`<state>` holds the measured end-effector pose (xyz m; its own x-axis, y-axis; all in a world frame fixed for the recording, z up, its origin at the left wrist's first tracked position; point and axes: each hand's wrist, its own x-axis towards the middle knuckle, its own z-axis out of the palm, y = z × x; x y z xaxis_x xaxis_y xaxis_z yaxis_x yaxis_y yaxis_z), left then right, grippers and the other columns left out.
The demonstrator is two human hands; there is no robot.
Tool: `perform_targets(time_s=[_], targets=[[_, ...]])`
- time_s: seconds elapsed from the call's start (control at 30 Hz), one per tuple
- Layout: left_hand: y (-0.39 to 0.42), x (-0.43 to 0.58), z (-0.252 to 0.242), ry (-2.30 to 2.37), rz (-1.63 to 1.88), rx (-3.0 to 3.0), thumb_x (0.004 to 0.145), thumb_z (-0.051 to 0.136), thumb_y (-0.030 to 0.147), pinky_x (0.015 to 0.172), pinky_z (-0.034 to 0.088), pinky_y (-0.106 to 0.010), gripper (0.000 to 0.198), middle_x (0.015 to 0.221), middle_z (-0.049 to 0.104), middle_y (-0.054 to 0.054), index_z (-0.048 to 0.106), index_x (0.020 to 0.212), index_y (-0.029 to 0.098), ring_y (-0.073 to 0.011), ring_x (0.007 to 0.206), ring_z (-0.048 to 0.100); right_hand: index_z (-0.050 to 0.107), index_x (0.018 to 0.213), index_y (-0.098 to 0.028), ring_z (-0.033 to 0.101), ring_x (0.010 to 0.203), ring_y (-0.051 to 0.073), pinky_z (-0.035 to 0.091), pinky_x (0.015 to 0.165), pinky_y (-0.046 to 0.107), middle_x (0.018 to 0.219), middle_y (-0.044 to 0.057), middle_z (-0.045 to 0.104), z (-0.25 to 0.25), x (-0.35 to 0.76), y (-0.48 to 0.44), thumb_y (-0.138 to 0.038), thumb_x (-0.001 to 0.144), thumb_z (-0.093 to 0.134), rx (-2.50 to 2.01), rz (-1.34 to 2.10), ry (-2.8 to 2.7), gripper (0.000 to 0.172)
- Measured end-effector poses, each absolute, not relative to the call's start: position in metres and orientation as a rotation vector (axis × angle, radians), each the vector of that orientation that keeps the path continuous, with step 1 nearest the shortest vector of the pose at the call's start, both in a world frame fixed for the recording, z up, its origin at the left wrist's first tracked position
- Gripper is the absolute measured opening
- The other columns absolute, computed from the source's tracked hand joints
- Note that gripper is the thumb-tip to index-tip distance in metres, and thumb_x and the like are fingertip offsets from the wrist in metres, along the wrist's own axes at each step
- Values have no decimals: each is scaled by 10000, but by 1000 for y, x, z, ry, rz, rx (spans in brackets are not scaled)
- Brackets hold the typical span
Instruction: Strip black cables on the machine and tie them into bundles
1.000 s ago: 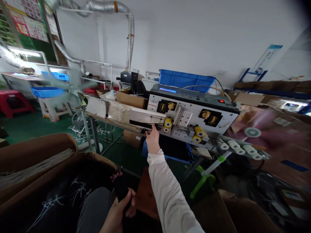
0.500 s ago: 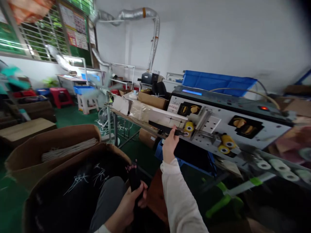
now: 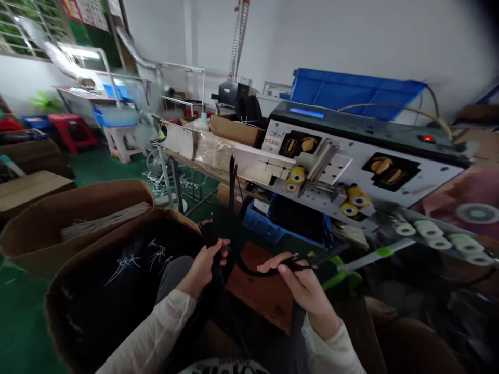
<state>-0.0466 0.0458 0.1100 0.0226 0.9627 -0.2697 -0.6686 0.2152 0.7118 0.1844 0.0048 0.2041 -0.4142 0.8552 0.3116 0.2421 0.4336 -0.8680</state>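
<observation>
Hands: left hand clenched on a black cable bundle, right hand pinching one strand.
Bundle: gathered mostly at the left hand, a thin loop slung rightward to the right hand.
Left: brown cardboard box, just beside the left forearm.
Right: white-panelled wire machine, well ahead, open room left below it.

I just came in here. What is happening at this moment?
A person holds a bundle of black cables in the left hand, and the right hand pinches a strand from it. Nearby stand a wire-processing machine with yellow rollers and a cardboard box of pale strands.
</observation>
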Motion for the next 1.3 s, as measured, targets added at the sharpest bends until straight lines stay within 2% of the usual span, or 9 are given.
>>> perform_targets(time_s=[0.2, 0.4, 0.53, 0.63, 0.83, 1.0, 1.1, 1.2, 1.3], targets=[[147, -39, 107, 805, 1374, 475, 704, 702, 245, 415, 296, -170, 208, 968, 614, -96, 552, 782, 123, -68, 577, 489, 614, 919, -225, 637, 922, 218, 479, 886, 393, 923, 81, 678, 189, 194, -2, -339, 936, 391, -959, 1101, -1831, 251], [194, -1, 112, 571, 1194, 644, 764, 646, 274, 423, 282, -178, 177, 909, 660, -117, 544, 780, 130, -41, 474, 407, 557, 881, -224, 644, 852, 232, 499, 805, 396, 857, 94, 683, 172, 213, -20, -356, 929, 390, -1047, 1179, -1603, 218], [180, 10, 106, 523, 1086, 677, 760, 642, 246, 398, 254, -174, 153, 622, 606, -28, 554, 779, 122, -28, 378, 339, 528, 884, -226, 647, 726, 224, 514, 723, 386, 772, 81, 679, 160, 233, -30, -372, 921, 399, -1057, 1247, -1376, 198], [155, 8, 108, 496, 1032, 686, 762, 639, 240, 386, 234, -168, 148, 569, 575, -1, 568, 769, 111, -7, 341, 279, 538, 880, -212, 656, 735, 215, 517, 722, 371, 808, 78, 689, 164, 239, -29, -392, 914, 425, -1074, 1378, -1344, 215], [74, 19, 116, 570, 843, 659, 746, 664, 319, 456, 395, -229, 211, 611, 628, -54, 587, 746, 122, -115, 463, 531, 603, 852, -137, 663, 746, 192, 520, 726, 333, 815, 92, 688, 181, 199, 4, -490, 891, 438, -985, 1790, -1568, 391], [29, 33, 107, 686, 836, 482, 705, 684, 310, 433, 405, -220, 261, 426, 502, 21, 518, 587, 147, -96, 381, 475, 580, 909, -160, 649, 677, 166, 516, 686, 314, 762, 44, 673, 179, 166, 34, -520, 878, 439, -987, 1753, -1606, 388], [19, 29, 106, 646, 878, 392, 718, 686, 314, 488, 463, -254, 206, 571, 610, -6, 562, 744, 152, -146, 491, 584, 608, 901, -175, 635, 787, 179, 490, 790, 334, 764, 36, 654, 176, 165, 39, -484, 899, 412, -1096, 1482, -1793, 366], [10, 22, 110, 586, 854, 354, 754, 669, 308, 580, 512, -328, 281, 757, 683, -75, 570, 963, 148, -218, 644, 662, 624, 861, -197, 551, 1016, 188, 403, 957, 340, 1007, 53, 594, 171, 169, 42, -448, 883, 459, -1165, 1084, -1893, 301], [-1, 19, 113, 563, 842, 408, 804, 619, 303, 635, 520, -343, 338, 849, 690, -135, 550, 1076, 114, -233, 720, 676, 620, 907, -202, 487, 1114, 186, 351, 1023, 339, 1123, 54, 528, 159, 170, 48, -442, 880, 465, -1150, 1078, -1880, 287]])
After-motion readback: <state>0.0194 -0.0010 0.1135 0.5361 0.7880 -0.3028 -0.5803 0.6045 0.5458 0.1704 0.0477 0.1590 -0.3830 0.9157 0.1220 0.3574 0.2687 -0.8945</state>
